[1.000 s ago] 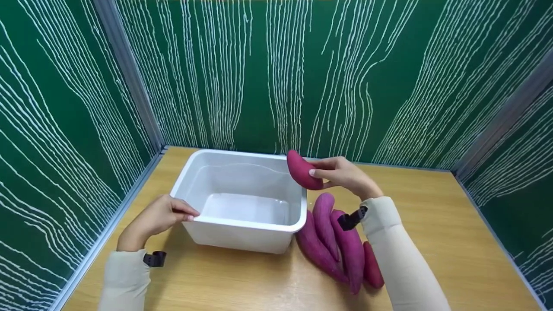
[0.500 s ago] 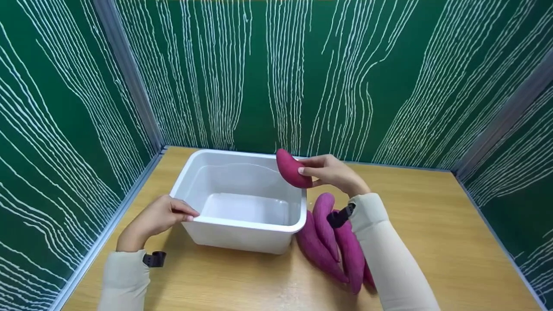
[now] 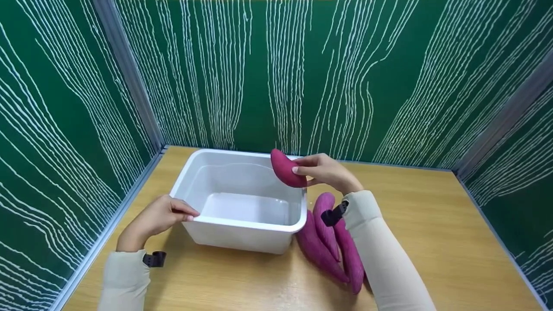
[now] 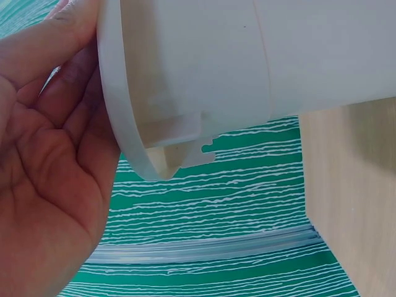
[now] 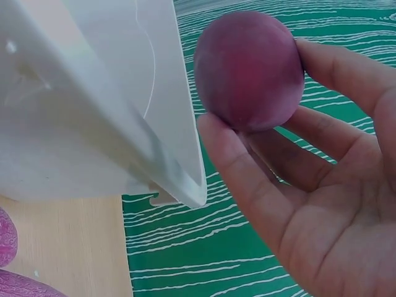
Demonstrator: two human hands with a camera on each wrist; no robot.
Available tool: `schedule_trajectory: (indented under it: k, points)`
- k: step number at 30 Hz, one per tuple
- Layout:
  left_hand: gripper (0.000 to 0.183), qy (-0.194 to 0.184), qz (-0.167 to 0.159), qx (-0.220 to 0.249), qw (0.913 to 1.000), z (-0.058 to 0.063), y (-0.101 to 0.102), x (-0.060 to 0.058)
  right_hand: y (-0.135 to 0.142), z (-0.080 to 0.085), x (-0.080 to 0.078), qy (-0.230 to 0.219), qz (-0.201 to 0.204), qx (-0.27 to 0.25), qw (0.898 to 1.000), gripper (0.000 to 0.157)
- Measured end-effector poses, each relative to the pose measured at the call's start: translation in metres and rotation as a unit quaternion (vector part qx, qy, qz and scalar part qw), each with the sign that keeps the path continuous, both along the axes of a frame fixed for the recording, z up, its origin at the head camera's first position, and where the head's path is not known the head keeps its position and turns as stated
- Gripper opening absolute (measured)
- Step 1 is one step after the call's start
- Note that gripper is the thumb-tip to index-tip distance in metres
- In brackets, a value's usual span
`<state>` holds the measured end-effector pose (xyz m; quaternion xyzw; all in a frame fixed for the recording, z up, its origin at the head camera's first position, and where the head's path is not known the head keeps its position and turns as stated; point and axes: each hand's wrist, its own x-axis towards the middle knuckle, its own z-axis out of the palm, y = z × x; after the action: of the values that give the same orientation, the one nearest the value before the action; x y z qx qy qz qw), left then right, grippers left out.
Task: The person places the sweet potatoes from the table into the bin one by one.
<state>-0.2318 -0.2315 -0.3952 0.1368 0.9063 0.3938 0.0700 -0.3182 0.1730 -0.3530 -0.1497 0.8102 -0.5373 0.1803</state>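
A red-purple sweet potato [image 3: 285,169] is held between the thumb and fingers of my right hand [image 3: 328,172], above the right end of a white plastic bin [image 3: 248,225]. The right wrist view shows this sweet potato [image 5: 247,71] end-on, gripped by the fingertips beside the bin's rim. My left hand [image 3: 162,218] pinches the rim at the bin's near left corner. Up close in the left wrist view, the thumb and fingers of the left hand [image 4: 55,136] meet at that rim. Inside the bin, the visible floor is bare.
Several long purple sweet potatoes [image 3: 319,250] lie together on the wooden table [image 3: 432,224], just right of the bin and partly behind the right forearm. Green panels [image 3: 328,77] with wavy white lines enclose the table's back and sides.
My right hand has moved left with the sweet potato, from beside the bin's right rim to over its right end. The left hand and the bin have stayed put.
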Motion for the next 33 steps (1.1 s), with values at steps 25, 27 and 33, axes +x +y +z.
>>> schedule_trajectory:
  k: [25, 27, 33]
  points:
    - [0.015, -0.011, 0.011, 0.002, 0.9999, 0.0014, 0.0010, -0.0004, -0.0073, -0.0044, -0.0025, -0.002, -0.002, 0.016, 1.000, 0.048]
    - [0.016, -0.016, 0.017, 0.002, 0.9997, 0.0010, 0.0009, -0.0009, -0.0072, -0.0045, -0.0027, -0.002, -0.002, 0.015, 1.000, 0.048]
    - [0.015, -0.020, 0.015, 0.001, 0.9997, 0.0017, 0.0006, 0.0002, -0.0065, -0.0060, -0.0034, -0.003, -0.015, -0.004, 1.000, 0.043]
